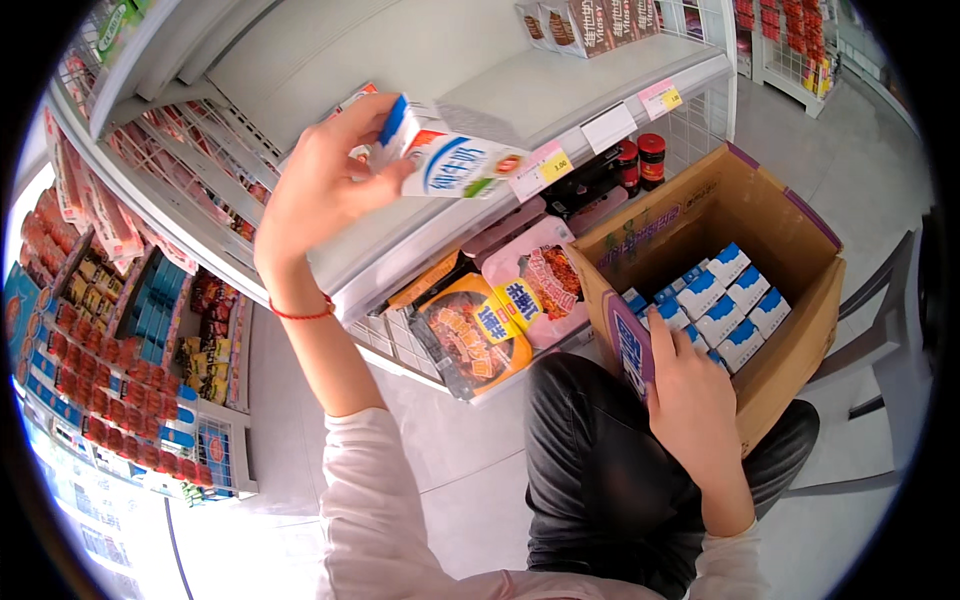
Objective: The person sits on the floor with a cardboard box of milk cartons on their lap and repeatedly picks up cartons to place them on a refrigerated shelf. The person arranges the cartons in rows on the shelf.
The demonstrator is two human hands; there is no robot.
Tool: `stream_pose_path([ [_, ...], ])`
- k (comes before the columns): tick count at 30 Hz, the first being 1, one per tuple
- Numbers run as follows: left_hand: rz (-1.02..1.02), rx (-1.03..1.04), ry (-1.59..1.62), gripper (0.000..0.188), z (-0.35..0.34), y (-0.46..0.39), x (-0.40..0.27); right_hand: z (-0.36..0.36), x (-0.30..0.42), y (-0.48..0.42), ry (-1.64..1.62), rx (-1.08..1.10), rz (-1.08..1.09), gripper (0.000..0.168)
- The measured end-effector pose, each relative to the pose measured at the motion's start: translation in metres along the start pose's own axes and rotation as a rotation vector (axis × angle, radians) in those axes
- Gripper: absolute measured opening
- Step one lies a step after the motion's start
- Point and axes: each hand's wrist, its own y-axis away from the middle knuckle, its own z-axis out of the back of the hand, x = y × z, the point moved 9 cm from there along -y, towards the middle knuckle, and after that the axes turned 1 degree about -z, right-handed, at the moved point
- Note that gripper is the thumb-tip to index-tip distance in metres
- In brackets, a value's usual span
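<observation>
My left hand (330,180), raised over a white metal shelf (592,90), grips a white and blue milk carton (457,161) by one end. The carton is tilted on its side above the shelf's front edge. Behind my fingers another carton (367,90) shows only in part. My right hand (694,405) holds the near wall of an open cardboard box (787,375), with the fingers over its rim. Inside the box, several white and blue milk cartons (724,311) stand in rows, their tops up. The box rests at my knees.
Brown drink cartons (600,26) stand at the shelf's far right end. Below are packaged instant noodles (480,330) and red-lidded jars (651,157). Price tags (544,171) line the shelf edge. Snack racks (112,360) stand left, a grey chair (877,345) right.
</observation>
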Motion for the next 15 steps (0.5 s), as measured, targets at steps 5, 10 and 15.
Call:
stream_pose_path([
  [5,0.071,0.171,-0.113,0.040,0.015,-0.035,0.048,-0.012,-0.011,0.007,-0.072,0.102,-0.020,0.049],
  [10,0.210,0.382,-0.350,0.049,-0.008,-0.074,0.117,-0.005,-0.017,0.015,-0.142,0.092,0.019,0.043],
  [15,0.230,0.290,-0.623,0.055,-0.021,-0.089,0.170,-0.005,-0.013,0.013,-0.144,0.116,0.027,0.045],
])
